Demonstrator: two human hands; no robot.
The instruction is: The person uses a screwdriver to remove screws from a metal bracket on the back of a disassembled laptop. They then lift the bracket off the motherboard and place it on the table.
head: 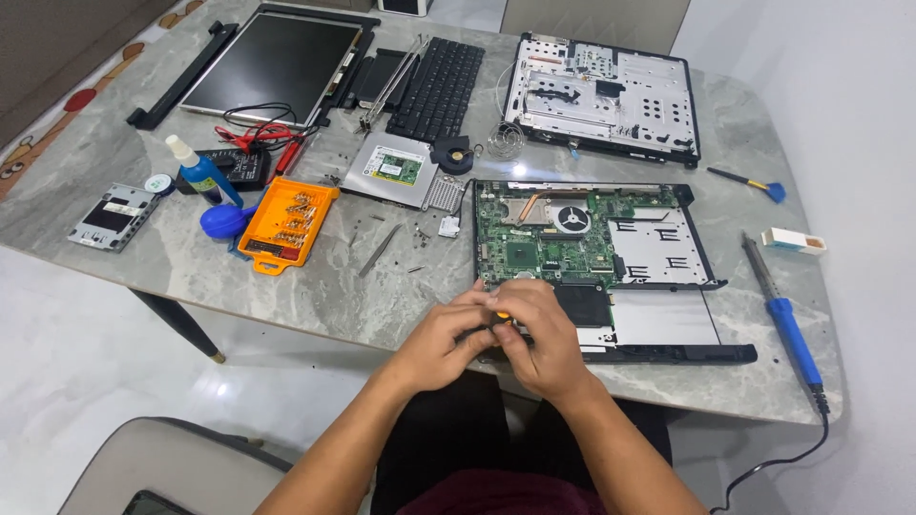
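A small orange-and-black tool (pixel 501 318) sits pinched between both hands at the near edge of the marble table (pixel 382 296), just over the front left corner of the opened laptop base (pixel 611 277). Only a sliver of the tool shows between the fingers, so what kind of tool it is cannot be told. The left hand (pixel 448 339) curls closed around it from the left, fingertips meeting those of the right hand (pixel 539 339), which is also closed on it — the two hands touch one another.

The laptop base lies with its green circuit board (pixel 534 238) and fan (pixel 572 219) bare, a silver plate filling its right half. Behind it rests a second laptop shell (pixel 606 91), underside up. To the left of that lie a black keyboard (pixel 434 86) and a detached screen panel (pixel 272 62), with a silver optical drive (pixel 391 172) nearer the person.

Farther left stand an orange screwdriver-bit case (pixel 286 224), a blue bottle (pixel 200 172), a blue air-blower bulb (pixel 219 221) and a grey drive caddy (pixel 114 215). On the right side a blue-handled soldering iron (pixel 787 319) lies well apart from the hands — its cord trails off the table edge — with a small blue brush (pixel 754 183) and a white box (pixel 792 240) beyond it.
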